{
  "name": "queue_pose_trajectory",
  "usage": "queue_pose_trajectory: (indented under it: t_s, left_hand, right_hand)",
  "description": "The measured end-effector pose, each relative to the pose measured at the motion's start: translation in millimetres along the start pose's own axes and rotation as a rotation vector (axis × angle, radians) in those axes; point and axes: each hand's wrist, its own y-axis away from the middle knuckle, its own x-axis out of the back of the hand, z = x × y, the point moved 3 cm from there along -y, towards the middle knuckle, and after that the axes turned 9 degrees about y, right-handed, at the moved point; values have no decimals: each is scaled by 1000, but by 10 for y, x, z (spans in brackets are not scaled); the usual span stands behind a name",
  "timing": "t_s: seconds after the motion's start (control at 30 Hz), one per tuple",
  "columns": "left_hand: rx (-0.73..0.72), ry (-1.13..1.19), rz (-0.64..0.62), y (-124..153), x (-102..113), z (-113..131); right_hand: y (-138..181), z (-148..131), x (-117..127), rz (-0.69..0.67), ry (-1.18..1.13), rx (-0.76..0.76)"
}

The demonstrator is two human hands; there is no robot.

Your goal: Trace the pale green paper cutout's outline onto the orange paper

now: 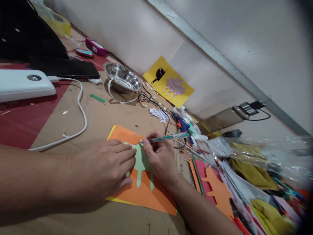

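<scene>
My left hand (110,168) lies flat on a light green paper cutout (139,156), its fingers stretched over the left part. Between the thumb and fingers of my right hand (161,156) is a clear pen with a teal barrel (168,137), its tip down by the cutout's upper edge. The cutout has narrow pointed strips at its lower side. Beneath it lies an orange sheet (158,199), with a yellow sheet (114,199) showing along its edges. My hands cover parts of the cutout.
A metal bowl (122,73) stands behind the sheets. Yellow paper with pearl-decorated shapes (158,65) leans on the wall. A blue glue gun (181,122), a bottle (217,120) and an orange cutout (217,189) crowd the right. A white power bank (22,86) and its cable lie left.
</scene>
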Motion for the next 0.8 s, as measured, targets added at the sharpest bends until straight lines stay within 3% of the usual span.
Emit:
queue_pose_trajectory:
  t_s: [0.63,0.8]
  left_hand:
    - [-28,-18,-32,-8,-6,-9]
    - [-9,21,13,11,-3,-12]
  right_hand:
    - [9,-29,3,-19,11,38]
    - [3,-34,2,-30,22,41]
